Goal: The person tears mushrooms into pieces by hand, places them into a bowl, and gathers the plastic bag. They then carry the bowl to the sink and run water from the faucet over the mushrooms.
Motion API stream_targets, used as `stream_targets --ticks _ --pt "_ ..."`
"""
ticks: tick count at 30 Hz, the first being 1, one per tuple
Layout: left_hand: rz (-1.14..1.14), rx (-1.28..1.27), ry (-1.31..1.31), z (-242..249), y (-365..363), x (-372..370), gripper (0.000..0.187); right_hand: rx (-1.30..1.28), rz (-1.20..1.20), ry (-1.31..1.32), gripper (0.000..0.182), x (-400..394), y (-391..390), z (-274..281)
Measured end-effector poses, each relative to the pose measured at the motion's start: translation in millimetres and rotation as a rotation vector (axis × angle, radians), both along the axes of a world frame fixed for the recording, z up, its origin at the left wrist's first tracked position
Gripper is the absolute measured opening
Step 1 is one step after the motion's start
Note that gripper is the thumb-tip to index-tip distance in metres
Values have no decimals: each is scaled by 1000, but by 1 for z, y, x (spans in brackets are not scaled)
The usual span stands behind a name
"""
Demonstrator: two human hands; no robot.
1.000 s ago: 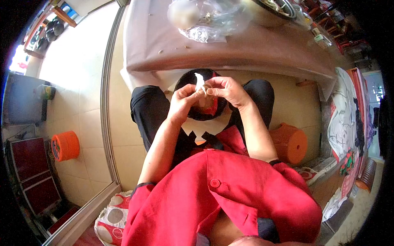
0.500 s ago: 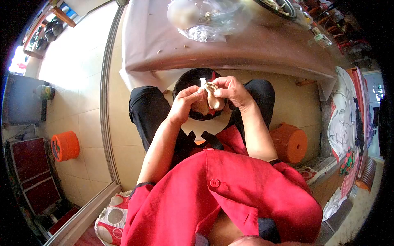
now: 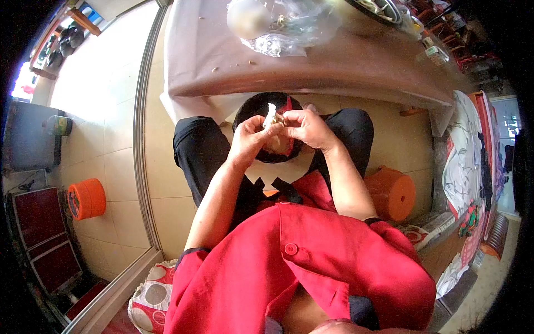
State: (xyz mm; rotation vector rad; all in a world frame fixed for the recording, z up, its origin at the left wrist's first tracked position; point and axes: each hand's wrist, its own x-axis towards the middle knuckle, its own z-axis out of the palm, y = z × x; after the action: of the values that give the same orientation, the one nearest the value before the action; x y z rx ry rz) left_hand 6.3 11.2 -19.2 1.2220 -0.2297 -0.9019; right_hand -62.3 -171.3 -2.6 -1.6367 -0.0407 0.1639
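My left hand (image 3: 248, 142) pinches a pale mushroom (image 3: 272, 116) between thumb and fingertips, its white end pointing up. From the other side my right hand (image 3: 310, 131) closes its fingertips on the same mushroom, and the two hands almost touch. Much of the mushroom is covered by my fingers. Directly below is a round black bin (image 3: 255, 106) between my knees, with something red (image 3: 289, 107) along its inside and pale matter lower down that I cannot make out clearly.
A covered table (image 3: 334, 72) stands in front, bearing a clear plastic bag (image 3: 278, 44) with pale contents, small crumbs and a dark-rimmed bowl (image 3: 389, 12). An orange stool (image 3: 394, 193) is by my right knee. An orange container (image 3: 87, 199) stands left, beyond a floor track (image 3: 143, 111).
My hands have drawn closer together and the right hand has turned inward. The broad mushroom piece that hung below the right fingers no longer shows there.
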Motion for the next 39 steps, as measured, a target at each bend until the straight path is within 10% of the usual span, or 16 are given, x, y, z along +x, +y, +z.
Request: stream_targets --ticks 10,18,39 --pt "-57 -23 -12 -2 3 2 18 627 -406 10 18 -1 -36 9" --pt "88 -131 88 0 4 5 25 -45 -10 21 25 -5 -8 7" --pt "202 83 -9 -1 14 8 12 475 -68 105 21 -11 -34 19"
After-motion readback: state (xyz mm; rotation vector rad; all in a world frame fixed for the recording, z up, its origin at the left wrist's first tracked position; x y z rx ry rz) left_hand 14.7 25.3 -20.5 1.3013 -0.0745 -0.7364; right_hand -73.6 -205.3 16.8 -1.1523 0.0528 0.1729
